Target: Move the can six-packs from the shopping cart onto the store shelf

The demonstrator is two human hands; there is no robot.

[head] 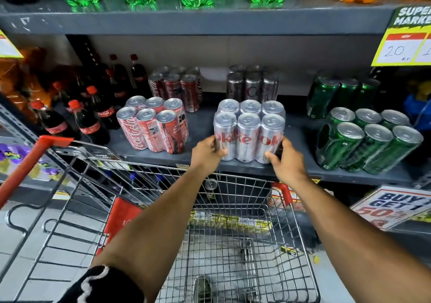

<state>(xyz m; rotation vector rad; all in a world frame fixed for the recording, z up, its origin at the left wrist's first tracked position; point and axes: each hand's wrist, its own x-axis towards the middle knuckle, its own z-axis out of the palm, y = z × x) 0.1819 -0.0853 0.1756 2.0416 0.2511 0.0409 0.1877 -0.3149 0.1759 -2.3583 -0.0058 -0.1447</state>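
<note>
Cart basket (233,244) nearest the camera looked empty of six-packs; placement step in hand at the shelf (205,130).

Silver six-pack (249,131) stood upright at the shelf's front edge, left hand (207,154) and right hand (283,162) clasping its lower sides, fingers wrapped on the outer cans. Judged as set-down nearly done; next move calls for a short push rearward, then letting go. Open lane behind runs to a second silver pack (253,84). Red six-pack (152,125) to the left and green six-pack (368,139) to the right both stood apart, leaving side clearance.
</note>
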